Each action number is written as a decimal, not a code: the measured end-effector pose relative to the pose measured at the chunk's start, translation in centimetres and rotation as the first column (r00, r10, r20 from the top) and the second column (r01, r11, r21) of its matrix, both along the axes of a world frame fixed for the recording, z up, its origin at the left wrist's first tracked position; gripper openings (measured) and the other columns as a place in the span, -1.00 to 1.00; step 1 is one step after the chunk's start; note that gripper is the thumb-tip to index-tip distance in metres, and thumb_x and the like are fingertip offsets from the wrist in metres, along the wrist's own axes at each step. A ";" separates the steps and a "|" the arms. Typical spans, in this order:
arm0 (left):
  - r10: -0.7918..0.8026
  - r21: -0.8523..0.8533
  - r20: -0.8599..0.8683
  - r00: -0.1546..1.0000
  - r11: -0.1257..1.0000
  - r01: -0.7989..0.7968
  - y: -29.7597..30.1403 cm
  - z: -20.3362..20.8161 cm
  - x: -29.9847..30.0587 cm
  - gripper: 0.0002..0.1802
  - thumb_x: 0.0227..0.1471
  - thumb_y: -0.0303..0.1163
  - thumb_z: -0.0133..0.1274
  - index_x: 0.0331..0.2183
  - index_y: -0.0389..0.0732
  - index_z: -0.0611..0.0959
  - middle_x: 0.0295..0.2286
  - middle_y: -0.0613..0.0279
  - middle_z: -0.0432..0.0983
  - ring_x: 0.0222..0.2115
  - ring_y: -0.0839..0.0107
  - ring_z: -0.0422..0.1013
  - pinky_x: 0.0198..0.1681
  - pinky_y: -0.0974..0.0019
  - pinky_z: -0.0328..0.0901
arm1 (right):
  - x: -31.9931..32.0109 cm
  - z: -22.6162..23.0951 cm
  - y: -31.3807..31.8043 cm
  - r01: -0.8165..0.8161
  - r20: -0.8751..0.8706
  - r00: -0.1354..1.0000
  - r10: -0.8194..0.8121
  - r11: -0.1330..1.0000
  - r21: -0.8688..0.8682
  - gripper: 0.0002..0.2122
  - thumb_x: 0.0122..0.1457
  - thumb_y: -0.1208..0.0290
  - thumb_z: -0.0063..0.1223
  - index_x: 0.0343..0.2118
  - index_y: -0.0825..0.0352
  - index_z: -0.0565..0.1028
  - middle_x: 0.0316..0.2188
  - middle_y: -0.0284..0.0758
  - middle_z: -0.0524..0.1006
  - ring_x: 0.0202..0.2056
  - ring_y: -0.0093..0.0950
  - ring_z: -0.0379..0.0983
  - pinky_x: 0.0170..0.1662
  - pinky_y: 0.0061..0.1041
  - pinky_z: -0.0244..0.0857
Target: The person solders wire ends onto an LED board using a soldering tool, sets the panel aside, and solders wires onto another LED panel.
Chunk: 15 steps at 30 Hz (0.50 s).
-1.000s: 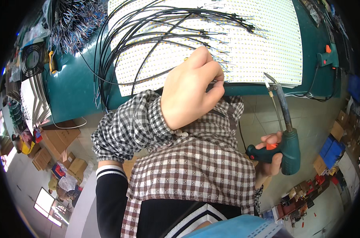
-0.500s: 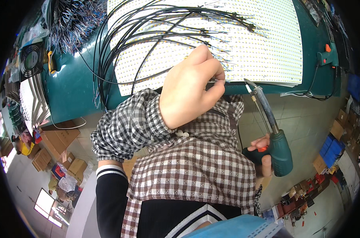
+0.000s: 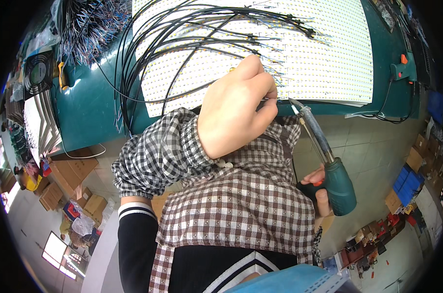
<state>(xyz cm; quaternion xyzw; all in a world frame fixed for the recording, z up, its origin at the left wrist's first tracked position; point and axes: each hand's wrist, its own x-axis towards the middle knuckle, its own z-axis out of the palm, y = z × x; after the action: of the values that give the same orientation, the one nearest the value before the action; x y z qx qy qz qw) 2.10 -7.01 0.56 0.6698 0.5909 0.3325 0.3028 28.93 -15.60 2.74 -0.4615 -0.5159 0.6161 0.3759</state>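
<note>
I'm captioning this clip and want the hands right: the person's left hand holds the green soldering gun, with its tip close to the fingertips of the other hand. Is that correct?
Not quite: the right hand holds the green soldering gun, as the head view shows. Its tip is indeed close to the fingertips of the left hand.
</note>
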 end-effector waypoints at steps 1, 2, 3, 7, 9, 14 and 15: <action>-0.002 0.003 -0.003 1.000 1.000 0.002 0.0 0.0 0.0 -0.90 -0.21 -0.55 0.13 -0.50 -0.23 0.56 -0.47 0.18 0.36 -0.45 0.22 0.38 -0.42 0.29 0.29 | -0.2 0.1 -0.1 0.015 0.008 1.000 -0.015 1.000 -0.017 -0.60 0.19 0.38 -0.07 -0.07 0.66 0.28 -0.31 -0.08 0.45 -0.29 -0.36 0.45 -0.12 -0.41 0.36; -0.003 0.003 -0.003 1.000 1.000 0.003 0.0 0.0 0.0 -0.90 -0.21 -0.55 0.13 -0.50 -0.23 0.56 -0.47 0.18 0.36 -0.45 0.22 0.38 -0.42 0.29 0.29 | -0.3 0.0 -0.3 0.016 0.007 1.000 -0.015 1.000 -0.017 -0.60 0.19 0.38 -0.07 -0.07 0.66 0.28 -0.31 -0.08 0.45 -0.29 -0.36 0.45 -0.12 -0.41 0.36; -0.004 0.004 -0.003 1.000 1.000 0.004 0.0 0.0 0.0 -0.90 -0.21 -0.55 0.13 -0.50 -0.23 0.56 -0.47 0.18 0.36 -0.45 0.22 0.38 -0.41 0.29 0.30 | -0.4 -0.1 -0.6 0.052 -0.006 0.999 -0.052 0.998 -0.038 -0.55 0.20 0.35 -0.06 -0.02 0.67 0.24 -0.31 -0.11 0.44 -0.28 -0.36 0.44 -0.12 -0.40 0.37; -0.004 0.003 -0.003 1.000 1.000 0.004 0.0 0.1 0.0 -0.90 -0.20 -0.54 0.14 -0.50 -0.23 0.56 -0.47 0.18 0.36 -0.45 0.21 0.38 -0.41 0.29 0.30 | -0.3 -0.2 -1.0 0.089 0.016 0.996 -0.088 0.990 -0.114 -0.41 0.21 0.25 -0.01 0.08 0.69 0.12 -0.30 -0.20 0.41 -0.26 -0.39 0.41 -0.10 -0.37 0.38; -0.002 0.001 -0.001 1.000 1.000 0.002 0.0 0.1 0.0 -0.90 -0.20 -0.54 0.13 -0.50 -0.23 0.56 -0.47 0.18 0.36 -0.45 0.21 0.38 -0.41 0.28 0.30 | 0.0 -0.4 -0.9 0.067 0.016 0.998 -0.065 0.991 -0.112 -0.40 0.21 0.24 0.00 0.08 0.69 0.12 -0.31 -0.21 0.41 -0.26 -0.39 0.41 -0.10 -0.36 0.38; -0.002 0.000 0.003 1.000 1.000 0.002 0.0 0.0 0.0 -0.91 -0.20 -0.54 0.13 -0.50 -0.23 0.56 -0.47 0.18 0.36 -0.45 0.21 0.38 -0.41 0.28 0.30 | -0.1 -0.8 -0.9 0.063 0.005 0.998 -0.063 0.992 -0.107 -0.39 0.21 0.23 0.01 0.09 0.70 0.12 -0.31 -0.23 0.41 -0.26 -0.40 0.40 -0.11 -0.36 0.39; -0.002 0.003 0.004 1.000 1.000 0.002 0.0 0.0 0.0 -0.91 -0.20 -0.54 0.13 -0.50 -0.23 0.56 -0.47 0.18 0.36 -0.45 0.21 0.38 -0.42 0.28 0.30 | 0.0 -1.0 -1.0 0.062 -0.009 0.998 -0.063 0.993 -0.100 -0.39 0.21 0.24 0.01 0.09 0.70 0.12 -0.31 -0.23 0.41 -0.27 -0.40 0.40 -0.12 -0.36 0.39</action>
<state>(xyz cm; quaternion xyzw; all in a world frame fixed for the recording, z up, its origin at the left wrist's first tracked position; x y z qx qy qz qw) 2.07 -7.04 0.59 0.6701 0.5892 0.3344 0.3032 28.91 -16.61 1.77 -0.4919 -0.4675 0.6318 0.3746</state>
